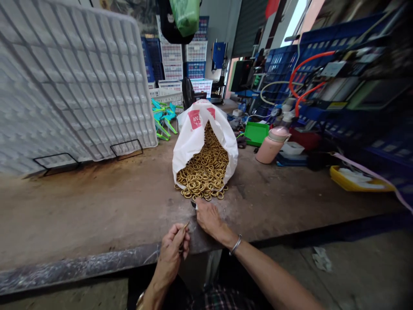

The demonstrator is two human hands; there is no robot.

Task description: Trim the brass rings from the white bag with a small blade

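A white plastic bag [187, 144] with red print lies on its side on the workbench, its mouth facing me. Many brass-coloured rings [209, 165] fill it and spill out at the front. Close to the bench's front edge, my left hand [172, 245] is closed, pinching a brass ring [186, 225] between thumb and finger; what its other fingers hold is hidden. My right hand [209, 218], a bangle on its wrist, reaches up to the spilled rings. Its fingers are closed on a small dark object [193, 204] with a pale part, whose kind I cannot make out.
White plastic trays [80, 82] stand stacked on edge at left, held by black wire stands [127, 148]. Turquoise-and-green plastic pieces [164, 118] lie behind. At right are a green tray [256, 133], a pink bottle [270, 148], a yellow tray [348, 183] and blue crates [342, 32].
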